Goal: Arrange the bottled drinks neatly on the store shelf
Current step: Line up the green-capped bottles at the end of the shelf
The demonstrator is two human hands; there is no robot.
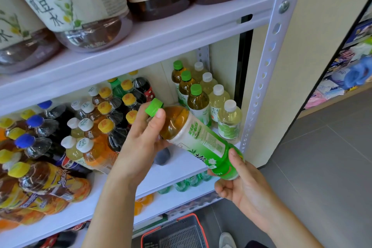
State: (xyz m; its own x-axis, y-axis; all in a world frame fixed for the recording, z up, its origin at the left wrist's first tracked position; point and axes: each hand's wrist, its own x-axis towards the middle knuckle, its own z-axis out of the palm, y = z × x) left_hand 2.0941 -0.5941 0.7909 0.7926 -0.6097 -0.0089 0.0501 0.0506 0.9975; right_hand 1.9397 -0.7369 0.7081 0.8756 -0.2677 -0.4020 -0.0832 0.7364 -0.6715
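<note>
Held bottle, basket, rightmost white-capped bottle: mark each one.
Held bottle (201, 139): head view, on its green label.
Basket (177, 235): head view, on its grey mesh.
Rightmost white-capped bottle (230, 105): head view, on its cap.

Bottle: green-capped plastic tea bottle, tilted, centre of my frame.
Hands: left hand grips neck, right hand holds base.

Bright, even indoor light, soft shadows, wide-angle bending at edges, blurred top bottles.
</note>
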